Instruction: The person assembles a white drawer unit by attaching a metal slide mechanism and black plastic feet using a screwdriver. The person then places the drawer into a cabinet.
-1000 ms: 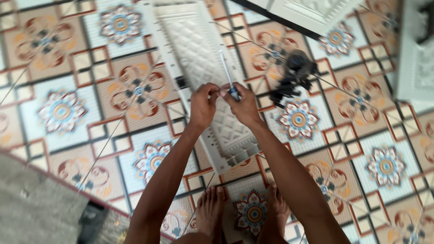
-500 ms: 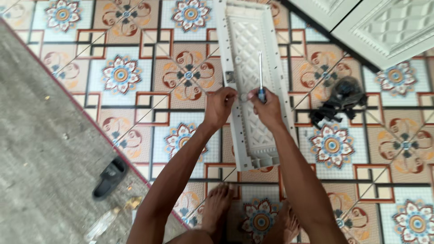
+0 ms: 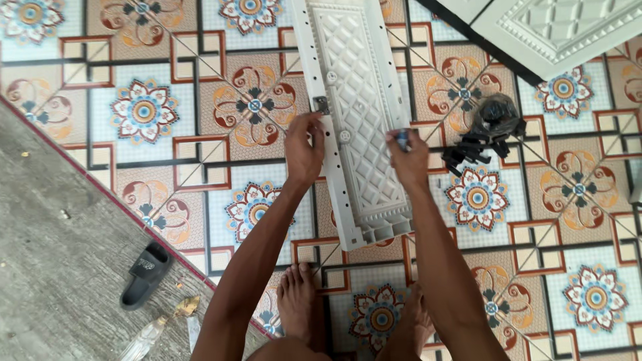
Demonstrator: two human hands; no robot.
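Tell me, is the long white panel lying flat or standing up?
Flat: the white panel lies face-up on the tiled floor, patterned side showing.

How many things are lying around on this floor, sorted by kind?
White patterned panels: 3 (long panel under both hands, two more at the top right)
Pile of small black parts: 1
Black sandal: 1
Clear bottle: 1
Total: 6
The right hand pinches a small tool; the left hand rests on the panel's edge.
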